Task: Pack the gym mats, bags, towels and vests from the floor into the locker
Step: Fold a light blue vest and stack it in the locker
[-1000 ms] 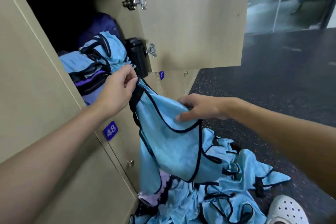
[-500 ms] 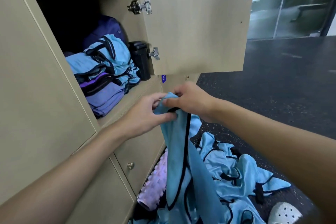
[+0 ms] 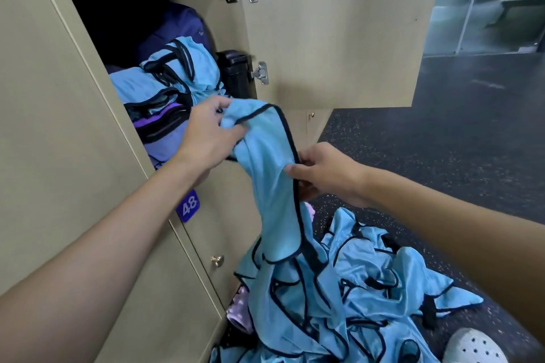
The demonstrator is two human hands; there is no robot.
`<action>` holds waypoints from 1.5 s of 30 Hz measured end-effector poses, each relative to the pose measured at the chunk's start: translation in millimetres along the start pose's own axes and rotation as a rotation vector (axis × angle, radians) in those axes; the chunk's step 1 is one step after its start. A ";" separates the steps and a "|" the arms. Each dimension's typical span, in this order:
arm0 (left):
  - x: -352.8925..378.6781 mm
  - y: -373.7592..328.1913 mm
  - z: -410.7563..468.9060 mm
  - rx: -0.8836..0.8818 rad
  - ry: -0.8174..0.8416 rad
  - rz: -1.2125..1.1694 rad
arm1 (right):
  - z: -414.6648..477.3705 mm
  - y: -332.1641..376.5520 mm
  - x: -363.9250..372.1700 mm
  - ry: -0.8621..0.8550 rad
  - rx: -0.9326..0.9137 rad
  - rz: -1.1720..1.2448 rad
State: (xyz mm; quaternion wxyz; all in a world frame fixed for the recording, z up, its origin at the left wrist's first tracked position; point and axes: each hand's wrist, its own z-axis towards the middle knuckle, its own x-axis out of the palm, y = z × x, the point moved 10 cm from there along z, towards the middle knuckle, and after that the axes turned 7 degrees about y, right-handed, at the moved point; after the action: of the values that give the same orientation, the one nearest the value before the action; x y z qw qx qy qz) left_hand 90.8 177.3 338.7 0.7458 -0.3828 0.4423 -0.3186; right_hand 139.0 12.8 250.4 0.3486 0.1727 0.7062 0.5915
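A light blue vest with black trim (image 3: 265,168) hangs in front of the open locker (image 3: 88,74). My left hand (image 3: 206,135) grips its top end near the locker's mouth. My right hand (image 3: 321,174) pinches its black-trimmed edge lower down. Inside the locker lie folded blue vests (image 3: 177,74) on purple items (image 3: 165,138), with a dark purple bag (image 3: 177,26) behind and a black box (image 3: 234,74) to the right. A heap of blue vests (image 3: 339,303) covers the floor below, and a lilac knobbly roller (image 3: 240,308) pokes out beside it.
The locker door (image 3: 339,23) stands open to the right. A lower door carries a blue tag marked 48 (image 3: 188,206) and a small knob (image 3: 217,260). Dark speckled flooring (image 3: 427,156) stretches right toward glass doors (image 3: 486,3). A white clog (image 3: 474,346) shows at bottom right.
My hands, together at the vest's top half a second ago, have parted: the left carried the top up toward the locker, the right slid down the trimmed edge.
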 end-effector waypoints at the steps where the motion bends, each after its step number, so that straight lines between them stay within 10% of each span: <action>1: 3.3 6.4 0.9 -0.026 0.044 0.083 | -1.1 2.9 -2.0 -0.016 -0.008 0.021; 8: 70.4 25.3 -36.2 -0.105 0.573 0.280 | -0.4 14.2 -13.7 -0.160 -0.027 0.242; 16: 130.1 89.7 -56.9 -0.174 0.671 0.284 | 5.5 -50.9 -25.4 -0.297 0.166 0.065; 31: 215.5 336.3 -167.1 -0.367 0.965 0.660 | -10.4 -328.9 115.9 0.185 0.457 -0.314; 38: 217.3 370.9 -180.6 -0.319 0.973 1.068 | -3.6 -373.3 129.9 0.128 0.476 -0.312; 45: 201.5 347.4 -155.1 -0.350 0.859 0.873 | 3.6 -359.0 117.4 0.094 0.420 -0.261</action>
State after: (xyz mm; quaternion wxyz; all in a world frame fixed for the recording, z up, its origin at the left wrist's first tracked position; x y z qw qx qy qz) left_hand 79.8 143.5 -90.4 0.4897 -0.1216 0.8627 -0.0333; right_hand 120.1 6.0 -126.8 0.3453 0.1208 0.8454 0.3893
